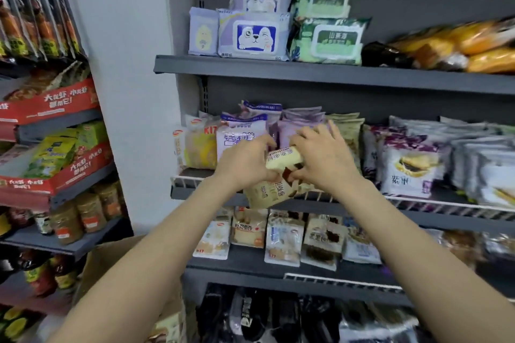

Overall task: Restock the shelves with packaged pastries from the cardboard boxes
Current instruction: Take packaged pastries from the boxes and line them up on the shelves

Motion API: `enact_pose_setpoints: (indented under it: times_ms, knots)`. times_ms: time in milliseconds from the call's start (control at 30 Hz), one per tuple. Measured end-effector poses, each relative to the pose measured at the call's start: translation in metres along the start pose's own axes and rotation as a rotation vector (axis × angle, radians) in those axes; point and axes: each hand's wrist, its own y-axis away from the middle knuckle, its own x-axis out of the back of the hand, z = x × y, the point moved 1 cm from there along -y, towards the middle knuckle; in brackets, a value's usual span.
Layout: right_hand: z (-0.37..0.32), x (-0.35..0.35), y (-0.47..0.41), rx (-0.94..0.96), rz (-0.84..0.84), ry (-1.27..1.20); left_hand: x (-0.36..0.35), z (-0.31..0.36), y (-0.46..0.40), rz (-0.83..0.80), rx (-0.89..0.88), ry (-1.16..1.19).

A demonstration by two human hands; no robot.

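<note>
Both my hands meet at the middle shelf with cream-coloured pastry packs between them. My left hand grips a cream pastry pack that hangs over the shelf's white wire rail. My right hand holds a second cream pack from the right, with its fingers spread toward the purple packs standing behind. A brown cardboard box shows low at the left, partly behind my left forearm.
The middle shelf also carries yellow packs at the left and purple-and-white packs at the right. Wet-wipe packs sit on the shelf above. More pastries line the shelf below. A second rack with red cartons stands at the left.
</note>
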Motion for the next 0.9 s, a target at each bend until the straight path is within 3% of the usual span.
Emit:
enact_pose_setpoints:
  times_ms: [67,167,233,300,433,500,600,733,900]
  knots:
    - [0.02,-0.001,0.009,-0.109,0.053,-0.031,0.0,0.019,-0.007,0.16,-0.024,-0.022]
    - [0.056,-0.016,0.02,-0.422,0.243,-0.287,-0.008,0.041,-0.022,0.432,0.021,0.385]
    - [0.078,-0.032,0.021,-0.666,0.257,-0.61,-0.023,0.06,-0.032,0.407,0.052,0.559]
    - [0.093,-0.046,0.021,-0.755,0.246,-0.726,-0.041,0.083,-0.041,0.259,0.074,0.636]
    - [0.114,-0.067,0.025,-0.766,0.208,-0.709,-0.064,0.109,-0.062,0.284,0.33,0.819]
    - [0.123,-0.068,0.026,-0.821,0.208,-0.739,-0.079,0.113,-0.073,0.193,0.43,0.881]
    - [0.135,-0.068,0.023,-0.692,0.212,-0.581,-0.098,0.117,-0.086,0.01,0.341,1.003]
    - [0.146,-0.064,0.011,-0.405,0.235,-0.302,-0.1,0.119,-0.11,0.109,0.277,0.946]
    - [0.165,-0.073,-0.018,-0.376,-0.025,-0.219,-0.11,0.12,-0.151,0.128,0.347,0.694]
